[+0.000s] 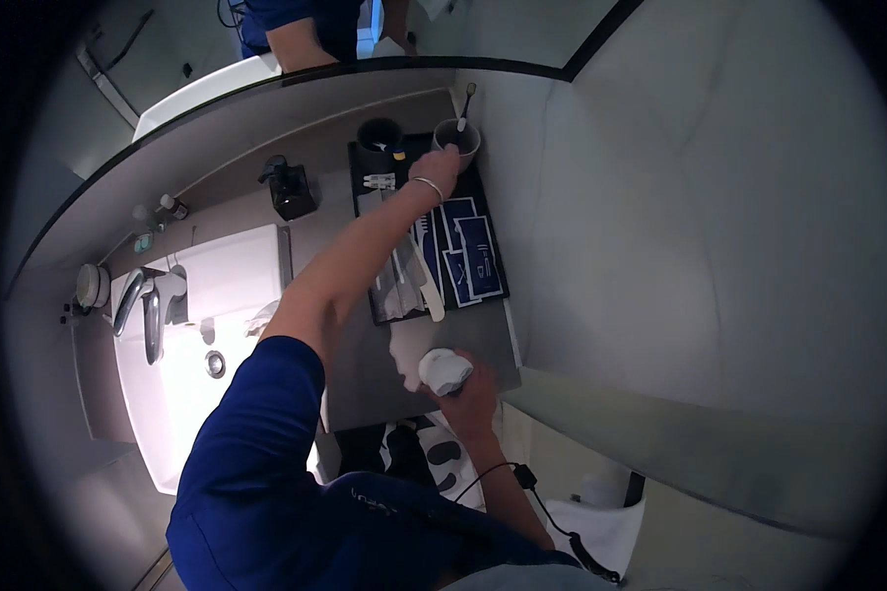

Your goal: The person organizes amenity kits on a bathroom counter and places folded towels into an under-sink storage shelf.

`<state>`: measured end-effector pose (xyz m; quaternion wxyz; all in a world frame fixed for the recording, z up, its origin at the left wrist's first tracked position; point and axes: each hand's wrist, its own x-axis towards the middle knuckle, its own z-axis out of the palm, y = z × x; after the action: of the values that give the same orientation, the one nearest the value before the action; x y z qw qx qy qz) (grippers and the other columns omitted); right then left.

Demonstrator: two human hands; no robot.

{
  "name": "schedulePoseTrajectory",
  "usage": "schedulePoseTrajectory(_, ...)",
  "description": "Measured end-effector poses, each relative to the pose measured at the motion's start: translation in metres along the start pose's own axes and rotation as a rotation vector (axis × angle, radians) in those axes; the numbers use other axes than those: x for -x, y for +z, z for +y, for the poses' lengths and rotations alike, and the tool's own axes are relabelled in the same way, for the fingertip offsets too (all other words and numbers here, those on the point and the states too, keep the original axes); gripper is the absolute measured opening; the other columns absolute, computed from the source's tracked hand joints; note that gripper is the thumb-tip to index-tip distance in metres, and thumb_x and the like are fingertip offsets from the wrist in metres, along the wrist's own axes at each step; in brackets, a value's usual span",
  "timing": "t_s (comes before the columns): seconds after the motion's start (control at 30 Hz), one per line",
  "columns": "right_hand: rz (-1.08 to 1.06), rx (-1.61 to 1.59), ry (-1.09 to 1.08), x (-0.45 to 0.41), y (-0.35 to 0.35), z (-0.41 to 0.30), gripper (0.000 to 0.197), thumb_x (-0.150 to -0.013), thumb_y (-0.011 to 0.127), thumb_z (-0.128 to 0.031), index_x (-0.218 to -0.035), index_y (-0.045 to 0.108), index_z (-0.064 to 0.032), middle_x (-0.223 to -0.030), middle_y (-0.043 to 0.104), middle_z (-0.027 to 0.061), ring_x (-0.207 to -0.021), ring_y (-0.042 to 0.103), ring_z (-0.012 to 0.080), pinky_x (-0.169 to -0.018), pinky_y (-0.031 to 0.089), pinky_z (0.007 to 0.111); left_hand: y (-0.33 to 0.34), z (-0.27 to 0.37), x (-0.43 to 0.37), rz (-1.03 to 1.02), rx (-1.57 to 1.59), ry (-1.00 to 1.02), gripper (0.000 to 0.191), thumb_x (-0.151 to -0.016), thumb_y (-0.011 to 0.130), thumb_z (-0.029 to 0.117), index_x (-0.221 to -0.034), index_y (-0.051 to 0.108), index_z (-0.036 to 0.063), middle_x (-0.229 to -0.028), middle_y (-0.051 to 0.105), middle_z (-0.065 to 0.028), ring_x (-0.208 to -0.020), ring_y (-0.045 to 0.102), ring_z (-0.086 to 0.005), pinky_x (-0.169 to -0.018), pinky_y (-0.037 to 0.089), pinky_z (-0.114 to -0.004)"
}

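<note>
My left hand point(436, 168) reaches across the counter to a pale cup point(467, 151) at the back right corner. Its fingers are at the cup's near rim, close to the handle of a toothbrush point(465, 114) that leans upright in the cup; what they grip is hidden. My right hand point(474, 402) is closed around a white, rounded, crumpled-looking item point(445, 371), perhaps cloth or paper, over the counter's front part. A black tray point(504, 290) under my left forearm bears blue-and-white packets point(480, 255), a white-handled comb point(432, 299) and clear wrappers point(399, 292).
A dark cup point(379, 137) stands on the tray's back left. Left of it is a dark pump bottle point(290, 192), then a white sink point(247, 251) with a chrome faucet point(151, 303). A marble-look wall point(621, 221) bounds the right side, a mirror point(488, 33) the back.
</note>
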<state>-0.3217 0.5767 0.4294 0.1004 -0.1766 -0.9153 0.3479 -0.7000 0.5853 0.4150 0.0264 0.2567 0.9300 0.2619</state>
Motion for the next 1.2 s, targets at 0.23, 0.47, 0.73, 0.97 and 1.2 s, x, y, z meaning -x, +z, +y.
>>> schedulePoseTrajectory(0.23, 0.145, -0.505, 0.148, -0.020, 0.017, 0.022, 0.065, -0.067, 0.080, -0.015, -0.120, 0.045, -0.0030, -0.113, 0.054, 0.0145, -0.107, 0.054, 0.0290, -0.092, 0.042, 0.038, -0.004, -0.008, 0.011, 0.106, -0.084, 0.015, 0.011, -0.085, 0.048, 0.008, -0.091, 0.050, 0.0001, -0.081, 0.064, -0.0241, -0.079, 0.064, -0.0398, -0.067, 0.052, -0.048)
schedulePoseTrajectory(0.47, 0.286, -0.605, 0.041, -0.205, -0.008, -0.013, 0.063, -0.066, 0.079, -0.014, -0.118, 0.047, 0.0007, -0.108, 0.059, 0.0131, -0.100, 0.057, 0.0249, -0.089, 0.044, 0.036, -0.006, -0.023, 0.009, 0.132, -0.065, -0.009, 0.014, -0.085, 0.048, 0.008, -0.098, 0.047, 0.0009, -0.080, 0.063, -0.0250, -0.077, 0.063, -0.0414, -0.067, 0.051, -0.049)
schedulePoseTrajectory(0.73, 0.105, -0.897, 0.193, -0.166, -0.015, -0.019, 0.063, -0.066, 0.081, -0.009, -0.119, 0.047, 0.0001, -0.112, 0.058, 0.0108, -0.101, 0.058, 0.0208, -0.088, 0.047, 0.034, -0.024, 0.010, 0.114, -0.144, 0.955, -0.133, 0.035, -0.094, 0.046, 0.036, -0.099, 0.059, 0.0039, -0.074, 0.062, -0.0087, -0.069, 0.059, -0.0204, -0.065, 0.046, -0.029)
schedulePoseTrajectory(0.97, -0.455, -0.694, 0.315, -0.098, -0.012, -0.043, 0.066, -0.065, 0.081, -0.017, -0.121, 0.049, -0.0020, -0.111, 0.061, 0.0098, -0.099, 0.060, 0.0193, -0.086, 0.048, 0.034, -0.094, 0.015, 0.247, -0.438, 0.939, 0.050, 0.075, -0.068, 0.080, 0.022, -0.131, 0.043, 0.0050, -0.124, 0.051, -0.0114, -0.112, 0.051, -0.0212, -0.096, 0.041, -0.032)
schedulePoseTrajectory(1.2, -0.681, -0.890, 0.053, -0.192, -0.019, -0.039, 0.018, -0.085, 0.059, -0.012, -0.099, 0.061, -0.0006, -0.092, 0.062, 0.0072, -0.079, 0.058, 0.0110, -0.071, 0.047, 0.024, -0.110, -0.015, 0.302, -0.394, 0.986, -0.278, 0.075, -0.055, 0.085, 0.014, -0.121, 0.051, 0.0032, -0.102, 0.063, -0.0057, -0.096, 0.058, -0.0152, -0.088, 0.046, -0.030)
